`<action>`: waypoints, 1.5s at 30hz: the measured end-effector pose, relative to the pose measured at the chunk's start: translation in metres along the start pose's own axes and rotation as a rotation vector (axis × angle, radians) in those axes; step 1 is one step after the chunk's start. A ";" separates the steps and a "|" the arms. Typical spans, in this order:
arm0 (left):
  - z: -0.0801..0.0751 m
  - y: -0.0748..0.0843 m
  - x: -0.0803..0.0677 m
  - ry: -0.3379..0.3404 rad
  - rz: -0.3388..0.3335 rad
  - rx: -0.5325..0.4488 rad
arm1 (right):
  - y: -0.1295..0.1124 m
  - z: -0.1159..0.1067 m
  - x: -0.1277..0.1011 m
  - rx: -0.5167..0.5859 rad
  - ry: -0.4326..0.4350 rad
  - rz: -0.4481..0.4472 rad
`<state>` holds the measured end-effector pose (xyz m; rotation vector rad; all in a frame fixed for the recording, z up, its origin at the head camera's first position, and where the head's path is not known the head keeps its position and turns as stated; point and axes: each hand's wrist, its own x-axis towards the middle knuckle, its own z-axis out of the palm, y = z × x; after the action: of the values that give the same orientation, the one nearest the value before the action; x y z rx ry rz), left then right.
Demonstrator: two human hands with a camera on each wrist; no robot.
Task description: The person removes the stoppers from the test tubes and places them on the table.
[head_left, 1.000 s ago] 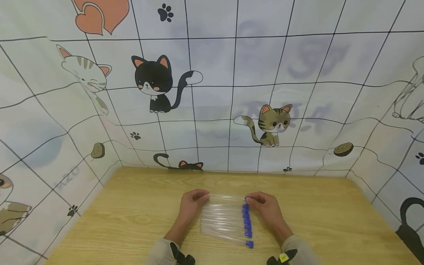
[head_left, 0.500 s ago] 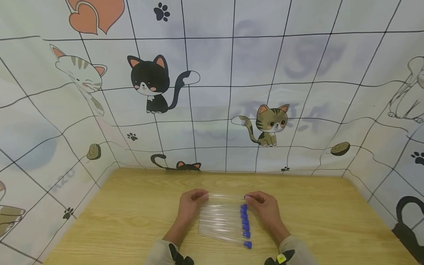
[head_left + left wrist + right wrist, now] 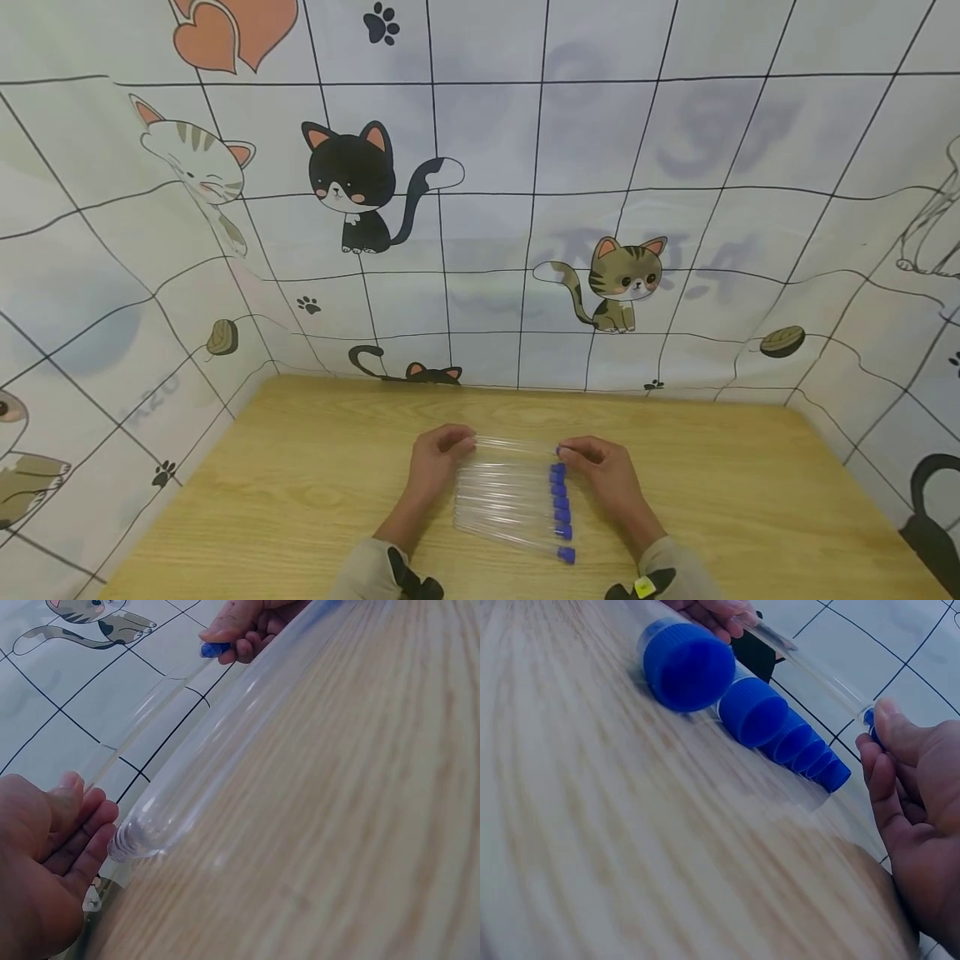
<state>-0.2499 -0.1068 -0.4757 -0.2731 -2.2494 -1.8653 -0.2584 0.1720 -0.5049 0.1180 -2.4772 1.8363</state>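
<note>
- A white cloth (image 3: 487,233) with black lines and cartoon cats on it went around the back and sides of a wood-look worktop (image 3: 712,483).
- A row of clear test tubes (image 3: 502,500) lay flat on the worktop, between the two arms. Their blue caps (image 3: 686,667) all pointed to the person's right, perhaps so the row stayed neat.
- The front test tube (image 3: 513,540) lay a bit crooked, with its cap end nearer the person.
- One more tube, the held test tube (image 3: 517,445), was just past the far end of the row, with a small gap between.
- The left hand (image 3: 435,462) had a narrow grip and pinched the clear end of that tube. The right hand (image 3: 607,471) pinched its blue cap. Holding both ends probably helped to keep it level and in line with the others.
- The head view showed the whole row, but the caps looked tiny there.
- The left wrist view showed the round bottom ends close together. It also showed the held tube in front of the cloth, so it seemed to be off the worktop.
- The right wrist view showed that the caps were hollow, like little cups, which the head view did not show.
</note>
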 end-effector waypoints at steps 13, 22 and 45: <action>-0.003 0.014 -0.001 0.048 -0.028 0.008 | -0.004 0.004 0.001 0.006 0.056 -0.005; -0.003 -0.029 0.008 0.051 -0.056 0.019 | -0.004 0.004 0.002 -0.007 0.005 0.020; 0.006 -0.027 0.011 0.120 -0.019 -0.040 | 0.000 0.003 0.011 -0.027 0.029 -0.015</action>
<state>-0.2679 -0.1062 -0.4992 -0.1419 -2.1452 -1.8849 -0.2693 0.1685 -0.5050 0.1071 -2.4735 1.7851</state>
